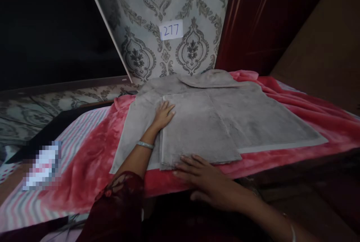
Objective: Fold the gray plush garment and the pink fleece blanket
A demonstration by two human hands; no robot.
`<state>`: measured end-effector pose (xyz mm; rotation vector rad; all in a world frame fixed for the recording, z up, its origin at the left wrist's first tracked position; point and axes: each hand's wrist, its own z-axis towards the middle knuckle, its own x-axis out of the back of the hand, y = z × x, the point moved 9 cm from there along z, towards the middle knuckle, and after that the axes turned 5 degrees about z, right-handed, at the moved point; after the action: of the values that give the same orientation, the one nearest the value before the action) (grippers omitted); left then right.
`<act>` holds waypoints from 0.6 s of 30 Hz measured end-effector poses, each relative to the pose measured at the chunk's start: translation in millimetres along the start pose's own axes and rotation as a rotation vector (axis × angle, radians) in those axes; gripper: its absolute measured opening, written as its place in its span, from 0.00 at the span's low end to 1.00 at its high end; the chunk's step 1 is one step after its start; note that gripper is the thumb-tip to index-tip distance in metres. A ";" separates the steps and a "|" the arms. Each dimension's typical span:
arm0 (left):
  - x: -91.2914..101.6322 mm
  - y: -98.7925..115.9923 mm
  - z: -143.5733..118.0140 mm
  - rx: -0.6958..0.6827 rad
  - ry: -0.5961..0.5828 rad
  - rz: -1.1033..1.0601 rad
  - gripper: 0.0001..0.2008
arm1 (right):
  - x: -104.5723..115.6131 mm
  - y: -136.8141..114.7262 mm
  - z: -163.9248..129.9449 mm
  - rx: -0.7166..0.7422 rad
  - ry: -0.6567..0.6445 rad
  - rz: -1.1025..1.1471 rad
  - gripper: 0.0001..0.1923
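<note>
A folded rectangle of grey plush cloth (197,129) lies on a larger spread-out grey cloth (264,118). The spread one has a rounded, folded-over part at its far end; whether it is a garment I cannot tell. My left hand (163,116) rests flat on the folded rectangle's left edge, fingers spread. At the near edge, my right hand (204,178) lies palm down, its fingertips touching the cloth and its fingers stretched out. Neither hand grips anything.
A red plush blanket (98,159) lies under the grey cloth, over a striped sheet (81,125). A large black screen (56,28) stands at the left, and a dark red glossy panel (261,20) at the right. A paper marked 277 (171,29) hangs on the patterned wall (194,54).
</note>
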<state>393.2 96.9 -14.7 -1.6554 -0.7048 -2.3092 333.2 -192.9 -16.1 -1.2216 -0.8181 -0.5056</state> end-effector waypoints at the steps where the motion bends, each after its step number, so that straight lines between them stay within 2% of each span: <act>1: 4.0 -6.7 -0.8 0.048 0.053 -0.027 0.25 | 17.3 5.0 -8.2 -0.003 0.071 0.038 0.31; 3: 12.7 -22.1 -5.2 0.165 0.156 -0.086 0.26 | 61.3 28.6 -26.4 -0.055 0.315 0.051 0.27; 5: 19.5 -35.9 -11.7 0.266 0.226 -0.165 0.26 | 102.1 64.6 -48.2 -0.155 0.588 0.007 0.25; 6: 21.5 -41.1 -14.7 0.301 0.240 -0.210 0.27 | 116.3 84.9 -58.7 -0.214 0.699 -0.002 0.26; 8: 23.0 -48.7 -19.8 0.349 0.237 -0.296 0.27 | 131.2 125.5 -77.0 -0.332 0.879 0.038 0.28; 10: 24.3 -53.5 -23.7 0.386 0.231 -0.359 0.27 | 130.4 157.9 -90.2 -0.408 1.019 0.128 0.30; 12: 26.0 -56.3 -26.6 0.414 0.243 -0.416 0.30 | 120.8 177.9 -97.3 -0.440 1.112 0.196 0.29; 15: 25.5 -56.9 -27.3 0.411 0.245 -0.508 0.37 | 107.3 188.8 -101.0 -0.459 1.175 0.207 0.27; 18: 18.2 -58.2 -25.1 0.384 0.189 -0.566 0.45 | 105.9 187.3 -102.7 -0.467 1.193 0.192 0.26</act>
<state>340.7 136.6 -18.9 -1.1485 -1.6162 -2.4088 564.5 -228.2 -61.7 -1.1270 0.4513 -1.1358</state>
